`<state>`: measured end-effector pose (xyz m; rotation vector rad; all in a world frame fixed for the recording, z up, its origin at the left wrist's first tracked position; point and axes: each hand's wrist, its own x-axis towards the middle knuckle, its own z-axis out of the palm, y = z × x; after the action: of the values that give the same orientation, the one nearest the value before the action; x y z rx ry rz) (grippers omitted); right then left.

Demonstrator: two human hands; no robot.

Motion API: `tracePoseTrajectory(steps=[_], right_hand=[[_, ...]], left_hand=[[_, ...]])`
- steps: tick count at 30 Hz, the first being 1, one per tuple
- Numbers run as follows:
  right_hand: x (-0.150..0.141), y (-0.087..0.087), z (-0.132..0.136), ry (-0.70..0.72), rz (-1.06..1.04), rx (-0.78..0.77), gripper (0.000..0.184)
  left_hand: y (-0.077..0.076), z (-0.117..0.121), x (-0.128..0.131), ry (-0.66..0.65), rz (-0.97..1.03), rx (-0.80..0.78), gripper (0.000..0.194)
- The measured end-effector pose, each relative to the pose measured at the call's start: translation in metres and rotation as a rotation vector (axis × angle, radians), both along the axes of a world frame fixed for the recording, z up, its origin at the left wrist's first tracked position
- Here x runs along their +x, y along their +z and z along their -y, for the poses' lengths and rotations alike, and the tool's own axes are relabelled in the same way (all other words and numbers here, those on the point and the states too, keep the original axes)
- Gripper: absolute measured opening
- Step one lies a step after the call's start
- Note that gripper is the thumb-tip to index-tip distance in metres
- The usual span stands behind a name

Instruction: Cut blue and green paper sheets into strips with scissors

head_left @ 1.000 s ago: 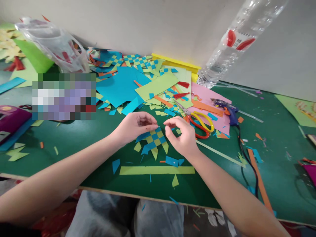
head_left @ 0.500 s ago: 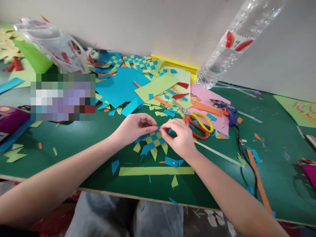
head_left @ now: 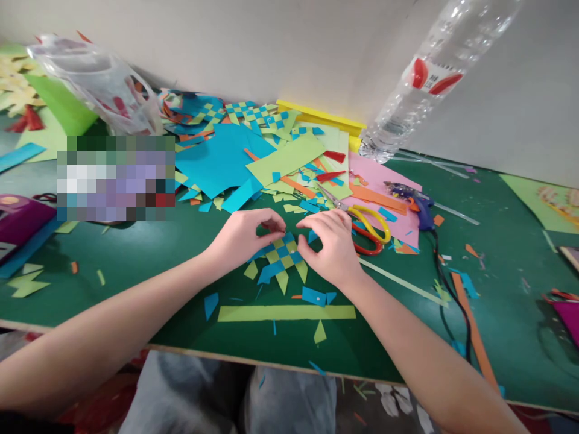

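Observation:
A small woven paper piece (head_left: 281, 260) of blue and light-green strips with pointed ends lies on the green table (head_left: 136, 253) in front of me. My left hand (head_left: 242, 236) pinches its upper left edge, fingers curled. My right hand (head_left: 332, 247) rests on its right edge, fingers bent down onto the paper. A long light-green strip (head_left: 286, 313) lies just below the woven piece, with blue scraps (head_left: 315, 296) beside it.
Red and yellow scissors (head_left: 368, 224) lie right of my right hand. A pile of blue, green and pink paper (head_left: 253, 154) fills the back. A clear bottle (head_left: 420, 78) leans on the wall. A glue gun (head_left: 418, 205) with its cable lies right. A plastic bag (head_left: 94, 84) sits back left.
My right hand has moved left from hovering apart to touching the woven piece's right edge. My left hand has stayed on the upper left edge.

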<state>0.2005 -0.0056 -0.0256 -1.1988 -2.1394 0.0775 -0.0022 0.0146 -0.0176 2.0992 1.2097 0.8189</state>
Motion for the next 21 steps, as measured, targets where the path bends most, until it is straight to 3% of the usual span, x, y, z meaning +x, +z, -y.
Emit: tracePoseTrajectory(steps=[7, 21], right_hand=[[-0.0035, -0.0019, 0.0047, 0.029, 0.181, -0.102, 0.033], [-0.005, -0.0039, 0.0044, 0.069, 0.145, -0.122, 0.03]], left_hand=[[-0.0055, -0.0003, -0.001, -0.059, -0.079, 0.107, 0.006], [-0.0048, -0.0013, 0.0002, -0.094, -0.241, 0.115, 0.01]])
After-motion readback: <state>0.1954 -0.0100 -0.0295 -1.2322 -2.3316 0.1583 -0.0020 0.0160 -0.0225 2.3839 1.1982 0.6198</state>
